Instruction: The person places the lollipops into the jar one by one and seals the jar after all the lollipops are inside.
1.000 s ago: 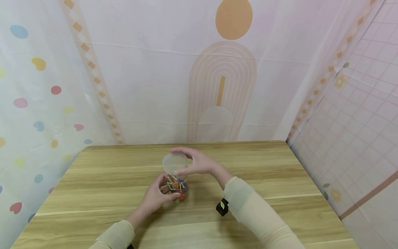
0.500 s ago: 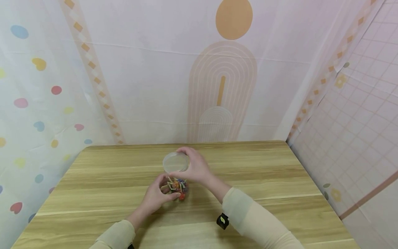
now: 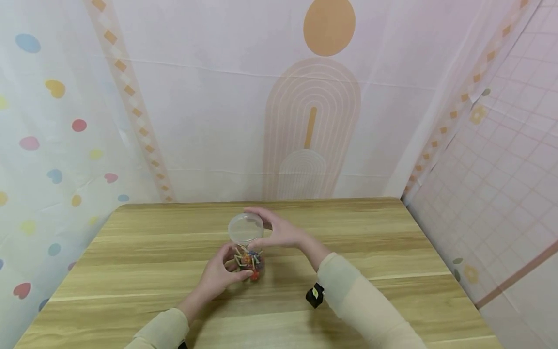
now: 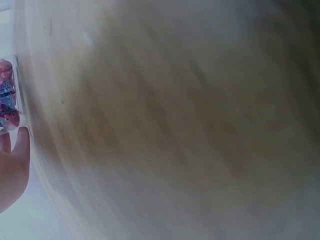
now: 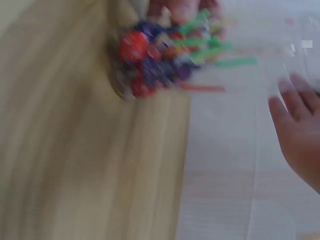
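Note:
A clear plastic jar [image 3: 249, 261] of colourful lollipops stands upright near the middle of the wooden table [image 3: 131, 271]. My left hand [image 3: 229, 265] grips the jar's lower body, thumb at the front. My right hand [image 3: 266, 229] curls round the clear round lid [image 3: 245, 228] on top of the jar. The right wrist view, blurred, shows the lollipops [image 5: 160, 65] with green and red sticks inside the jar, and my right fingers [image 5: 300, 120] at the edge. In the left wrist view only a sliver of the jar [image 4: 7, 95] and one finger [image 4: 15, 160] appear.
A black wrist camera [image 3: 315, 295] hangs under my right forearm, just above the table. Patterned fabric walls close in the table's far, left and right sides. The tabletop carries nothing else that I can see.
My right hand turned about the lid, the wrist swinging toward me and then back out to the right. The jar and my left hand stayed put.

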